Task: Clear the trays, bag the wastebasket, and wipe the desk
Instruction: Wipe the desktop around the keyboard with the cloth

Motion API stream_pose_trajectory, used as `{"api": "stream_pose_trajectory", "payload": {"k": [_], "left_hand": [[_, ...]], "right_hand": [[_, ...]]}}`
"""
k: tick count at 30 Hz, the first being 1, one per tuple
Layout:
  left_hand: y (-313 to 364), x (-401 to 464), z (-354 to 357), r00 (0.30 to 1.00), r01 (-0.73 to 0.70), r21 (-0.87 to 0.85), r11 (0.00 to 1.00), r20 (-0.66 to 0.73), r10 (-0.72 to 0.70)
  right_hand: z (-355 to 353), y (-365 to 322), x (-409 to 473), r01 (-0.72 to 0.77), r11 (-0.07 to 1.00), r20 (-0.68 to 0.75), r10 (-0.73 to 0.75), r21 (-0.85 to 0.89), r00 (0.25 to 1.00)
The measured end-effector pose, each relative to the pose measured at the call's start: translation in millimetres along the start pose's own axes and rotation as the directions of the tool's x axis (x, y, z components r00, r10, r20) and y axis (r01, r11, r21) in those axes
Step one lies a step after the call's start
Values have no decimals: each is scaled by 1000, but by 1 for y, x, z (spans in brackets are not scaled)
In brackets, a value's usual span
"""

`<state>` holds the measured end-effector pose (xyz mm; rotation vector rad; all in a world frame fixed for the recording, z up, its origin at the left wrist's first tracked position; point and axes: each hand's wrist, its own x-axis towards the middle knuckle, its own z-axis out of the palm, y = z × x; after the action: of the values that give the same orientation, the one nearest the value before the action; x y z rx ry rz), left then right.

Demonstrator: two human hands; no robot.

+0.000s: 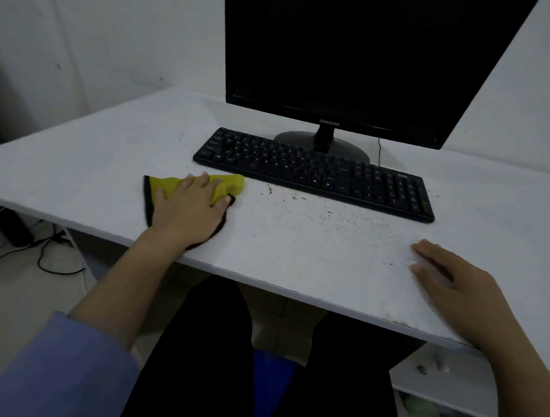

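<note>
A white desk (97, 167) carries dark specks near a black keyboard (315, 172). The left hand (189, 205) presses flat, fingers spread, on the yellow cloth (228, 183) at left; the right hand (452, 286) rests open, well apart.

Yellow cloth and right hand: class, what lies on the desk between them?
In the head view, between the yellow cloth under the left hand and the right hand lies bare desk scattered with dark crumbs; nothing else.
</note>
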<state>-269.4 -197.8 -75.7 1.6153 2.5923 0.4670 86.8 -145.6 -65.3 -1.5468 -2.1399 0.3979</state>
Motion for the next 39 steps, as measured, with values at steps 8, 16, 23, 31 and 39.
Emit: {"api": "stream_pose_trajectory", "payload": {"k": [8, 16, 23, 31, 39], "left_hand": [[-70, 3, -35, 986, 164, 3, 986, -35, -164], [-47, -19, -18, 995, -83, 9, 996, 47, 83], [26, -45, -1, 932, -340, -51, 939, 115, 343], [17, -45, -21, 918, -304, -434, 848, 104, 382], [-112, 5, -40, 976, -104, -207, 973, -209, 60]], "right_hand": [[0, -2, -1, -4, 1000, 13, 4, -8, 1000], [4, -9, 0, -17, 999, 9, 17, -50, 1000], [4, -9, 0, -20, 999, 18, 21, -42, 1000], [29, -93, 6, 348, 935, -83, -342, 69, 936], [87, -209, 28, 797, 602, 514, -670, -46, 536]]}}
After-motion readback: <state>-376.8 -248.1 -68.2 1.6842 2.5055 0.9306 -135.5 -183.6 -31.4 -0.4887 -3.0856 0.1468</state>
